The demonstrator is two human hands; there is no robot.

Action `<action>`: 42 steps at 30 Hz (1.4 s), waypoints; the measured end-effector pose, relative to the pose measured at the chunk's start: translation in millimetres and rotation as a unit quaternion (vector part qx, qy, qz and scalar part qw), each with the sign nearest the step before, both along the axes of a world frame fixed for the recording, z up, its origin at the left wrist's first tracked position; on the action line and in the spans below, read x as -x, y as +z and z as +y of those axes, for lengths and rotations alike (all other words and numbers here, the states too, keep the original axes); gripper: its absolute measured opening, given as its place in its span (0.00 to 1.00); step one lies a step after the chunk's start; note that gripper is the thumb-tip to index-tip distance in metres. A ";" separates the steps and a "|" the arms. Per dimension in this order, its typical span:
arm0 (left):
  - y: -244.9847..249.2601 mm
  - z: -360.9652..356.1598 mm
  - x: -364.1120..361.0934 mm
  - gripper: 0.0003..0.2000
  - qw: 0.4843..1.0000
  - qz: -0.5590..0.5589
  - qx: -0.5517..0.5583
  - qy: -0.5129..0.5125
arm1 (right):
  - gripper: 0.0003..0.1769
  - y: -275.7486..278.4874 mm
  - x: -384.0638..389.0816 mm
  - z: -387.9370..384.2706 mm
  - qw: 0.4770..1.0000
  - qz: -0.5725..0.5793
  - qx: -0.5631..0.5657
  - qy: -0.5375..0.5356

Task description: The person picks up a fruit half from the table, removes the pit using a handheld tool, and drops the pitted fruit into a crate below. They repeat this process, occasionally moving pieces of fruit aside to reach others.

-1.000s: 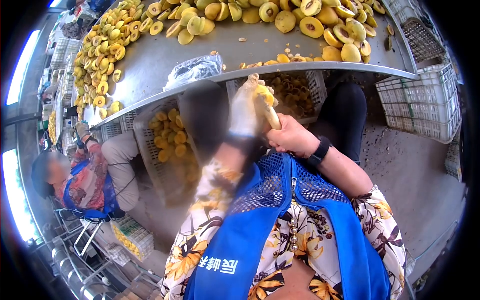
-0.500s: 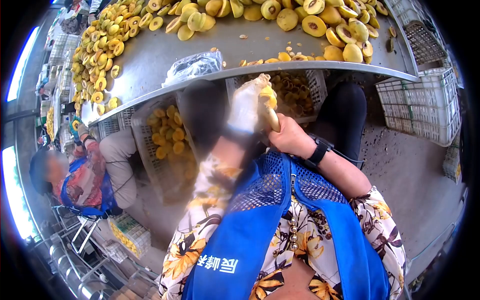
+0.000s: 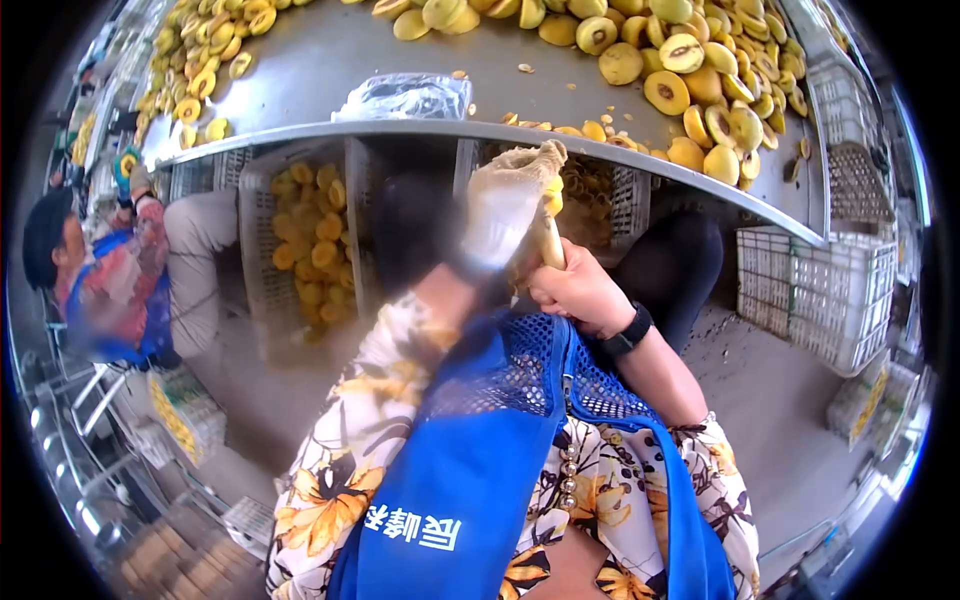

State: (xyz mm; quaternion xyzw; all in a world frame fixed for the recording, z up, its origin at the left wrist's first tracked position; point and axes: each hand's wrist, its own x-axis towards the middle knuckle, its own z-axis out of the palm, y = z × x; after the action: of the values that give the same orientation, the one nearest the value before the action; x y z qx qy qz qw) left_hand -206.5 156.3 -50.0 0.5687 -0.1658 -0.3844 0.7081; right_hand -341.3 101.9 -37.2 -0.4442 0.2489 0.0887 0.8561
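- The left hand, in a pale cloth glove, is closed around a yellow fruit, of which only a small part shows past the glove, at its right edge.
- The right hand is bare and clenched around a wooden-handled tool. The handle points up and away from the fist to meet the fruit, and the working end is hidden against it.
- Both hands are close together in front of the chest, just near of the metal table edge and above the person's dark lap.
- A black wristband sits on the right wrist, and a blue mesh vest covers a flowered shirt.
- On the table, halved yellow fruits lie heaped at the far right, with another pile at the far left.
- A crumpled clear plastic bag lies near the table's near edge, between the two piles.
- Under the table, a crate on the left holds whole-looking yellow pieces, and another crate just behind the hands holds darker scraps.
- Stacked white crates stand on the floor to the right.
- A co-worker sits at the left, at the same table.
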 end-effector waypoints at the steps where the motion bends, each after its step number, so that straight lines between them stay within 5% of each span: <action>1: -9.3 0.6 -0.4 0.10 1.000 -0.022 0.011 -0.002 | 0.08 2.0 1.0 -0.4 1.000 0.013 -0.024 -0.002; 2: -18.6 1.2 -0.7 0.10 0.999 -0.044 0.022 -0.003 | 0.08 5.3 1.0 -0.4 0.999 0.025 -0.047 -0.005; 4: -0.3 4.7 -2.5 0.11 0.984 0.178 0.017 -0.022 | 0.08 7.1 -0.1 0.1 0.997 0.036 -0.073 -0.012; 8: 8.5 1.5 -3.2 0.12 0.974 0.223 -0.027 -0.030 | 0.08 -5.6 5.5 7.3 0.999 0.006 -0.047 -0.023; 11: -0.4 -1.5 -4.4 0.13 0.993 0.111 -0.038 -0.034 | 0.09 -2.1 4.8 4.2 0.999 0.004 -0.045 -0.010; 17: -3.1 -1.0 -3.9 0.13 0.982 0.184 0.009 -0.040 | 0.10 1.8 5.2 1.3 0.996 0.020 -0.088 0.016; 21: 9.8 -9.8 -1.1 0.13 0.984 -0.010 -0.163 -0.066 | 0.10 -2.3 12.6 -3.7 0.991 0.014 -0.133 0.014; 24: -17.6 -7.9 1.8 0.15 0.997 -0.015 0.079 -0.002 | 0.08 3.2 7.6 -4.7 0.985 -0.015 -0.169 0.011; 26: 16.5 -11.1 2.8 0.14 0.952 0.293 -0.066 0.059 | 0.06 -6.0 1.9 5.5 0.998 -0.039 -0.046 -0.020; 28: 11.4 -4.1 -11.0 0.16 0.908 0.380 0.039 0.172 | 0.07 -7.2 1.7 10.8 0.993 -0.055 0.106 0.003; 32: 22.9 90.8 -93.7 0.19 0.964 0.191 0.034 0.181 | 0.09 -33.0 9.2 2.5 0.934 -0.005 0.357 0.022; 33: 37.2 108.5 -101.0 0.20 0.950 -0.043 -0.217 0.220 | 0.15 -28.7 10.9 -2.8 0.907 0.038 0.414 0.075; 34: 51.8 121.0 -108.0 0.21 0.823 -0.276 -0.438 0.234 | 0.17 -30.1 11.0 -4.8 0.901 0.044 0.423 0.087; 36: 50.7 135.8 -120.6 0.23 0.577 -0.549 -0.578 0.180 | 0.19 -31.9 9.5 -6.1 0.888 0.057 0.443 0.110; 38: 55.6 112.7 -126.8 0.24 0.664 -0.525 -0.501 0.182 | 0.18 -25.9 3.1 -7.7 0.888 0.058 0.448 0.091; 40: 51.8 60.6 -125.0 0.20 0.618 -0.664 -0.415 0.073 | 0.17 -17.0 -2.1 -12.6 0.880 0.062 0.464 0.088; 41: 35.9 23.6 -131.6 0.18 0.660 -0.702 -0.263 0.055 | 0.17 -15.3 -1.9 -15.6 0.880 0.061 0.466 0.072; 42: 36.8 -20.2 -123.4 0.15 0.607 -0.780 -0.151 0.016 | 0.16 -13.3 1.6 -18.0 0.880 0.059 0.469 0.056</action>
State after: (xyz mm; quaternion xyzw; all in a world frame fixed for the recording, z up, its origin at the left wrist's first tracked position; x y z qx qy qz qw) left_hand -83.1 136.0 -13.2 0.7547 -0.5858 0.1961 0.2208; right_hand -342.9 83.9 -50.5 -0.8006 0.2859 0.0351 0.5255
